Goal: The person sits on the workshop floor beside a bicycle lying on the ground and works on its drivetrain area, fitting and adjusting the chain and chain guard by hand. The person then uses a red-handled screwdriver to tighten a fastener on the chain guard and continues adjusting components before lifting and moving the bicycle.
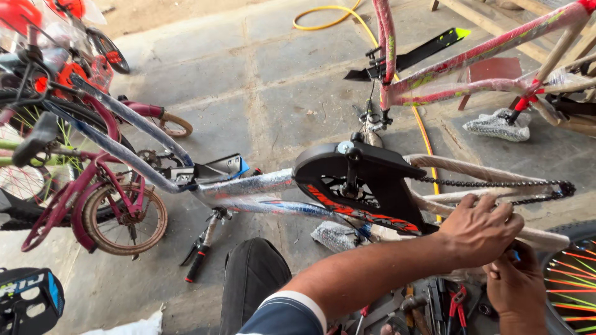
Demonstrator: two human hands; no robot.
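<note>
- Around the work: a small maroon children's bicycle stands at the left on the stone floor, with other wrapped bicycles crowded behind it; a second pink wrapped frame leans in at the upper right, and a yellow hose curls across the floor at the top.
- One pair of pliers with red-and-black handles lies on the floor under the frame; a heap of hand tools sits just below the two hands, too jumbled to count.
- In the way: the black chain guard with red lettering covers the crank and hides the front run of the chain; the person's dark trouser knee sits under the frame.
- The bicycle frame, wrapped in clear film, lies across the middle; its rear stays run right, where both hands meet.
- Left hand: its grip is curled over the lower rear stay, just behind the chain guard, fingers touching the chain's lower run.
- Right hand: directly beneath the left, fingers pinched on something small and blue; what it is cannot be told.
- Count: two hands, one chain, one chain guard, one spoked wheel at the right edge.
</note>
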